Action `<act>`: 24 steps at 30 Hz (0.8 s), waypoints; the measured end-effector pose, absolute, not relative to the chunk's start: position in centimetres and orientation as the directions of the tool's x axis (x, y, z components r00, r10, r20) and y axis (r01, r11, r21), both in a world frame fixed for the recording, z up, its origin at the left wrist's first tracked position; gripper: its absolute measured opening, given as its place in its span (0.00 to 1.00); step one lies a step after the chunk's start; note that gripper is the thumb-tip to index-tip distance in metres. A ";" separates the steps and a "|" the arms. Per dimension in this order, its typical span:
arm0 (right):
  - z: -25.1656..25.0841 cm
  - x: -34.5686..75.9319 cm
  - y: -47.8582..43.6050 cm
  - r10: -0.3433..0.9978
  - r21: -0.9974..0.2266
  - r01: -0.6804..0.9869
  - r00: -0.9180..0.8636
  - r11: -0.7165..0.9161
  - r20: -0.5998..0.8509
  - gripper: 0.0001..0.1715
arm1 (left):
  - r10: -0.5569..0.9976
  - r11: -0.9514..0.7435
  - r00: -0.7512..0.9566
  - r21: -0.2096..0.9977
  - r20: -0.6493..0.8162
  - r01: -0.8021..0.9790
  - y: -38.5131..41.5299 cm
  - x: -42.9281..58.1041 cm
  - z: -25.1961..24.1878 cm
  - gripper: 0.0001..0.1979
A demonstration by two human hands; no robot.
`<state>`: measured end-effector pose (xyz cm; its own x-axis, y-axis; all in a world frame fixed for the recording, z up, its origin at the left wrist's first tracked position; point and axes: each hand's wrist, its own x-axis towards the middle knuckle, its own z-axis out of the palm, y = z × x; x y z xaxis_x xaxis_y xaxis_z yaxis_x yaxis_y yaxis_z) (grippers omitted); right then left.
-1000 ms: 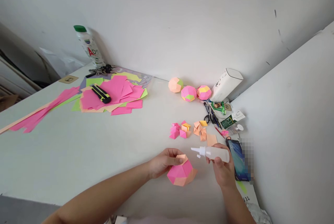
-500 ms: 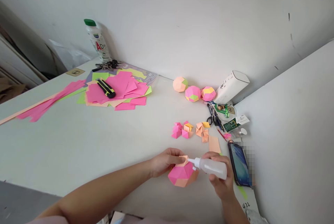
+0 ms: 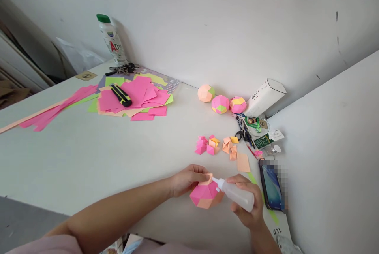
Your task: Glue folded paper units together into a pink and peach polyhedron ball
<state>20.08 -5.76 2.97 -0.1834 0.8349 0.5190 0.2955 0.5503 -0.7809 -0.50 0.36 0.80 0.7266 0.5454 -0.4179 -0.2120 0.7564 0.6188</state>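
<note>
paper shape by near edge of worktop, pinched in left hand. right hand grips squeeze bottle; nozzle has swung in to peach flap, so application seems underway. folded pieces beyond, three paper balls at far edge.

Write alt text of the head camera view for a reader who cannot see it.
A left hand holds a pink and peach paper shape; the right hand points a squeeze bottle at its top. Beyond lie folded paper pieces and three paper balls.
</note>
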 end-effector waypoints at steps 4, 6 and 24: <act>3.0 20.0 -5.8 0.802 -0.732 0.326 -0.234 0.598 0.550 0.21 | 0.547 0.755 0.727 0.619 -0.415 -0.215 0.4 -0.5 0.7 0.14; 3.1 19.9 -5.8 0.784 -0.713 0.328 -0.260 0.620 0.563 0.21 | 0.549 0.751 0.731 0.623 -0.406 -0.218 0.5 -0.5 0.6 0.14; 3.6 19.5 -5.9 0.745 -0.674 0.319 -0.282 0.667 0.604 0.19 | 0.583 0.734 0.711 0.630 -0.393 -0.254 0.3 -0.3 0.5 0.15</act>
<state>19.46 -5.93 3.57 -0.2821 0.7455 0.6039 0.3187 0.6666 -0.6739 -0.26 0.31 0.52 0.7110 0.5833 -0.3928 -0.2538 0.7338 0.6302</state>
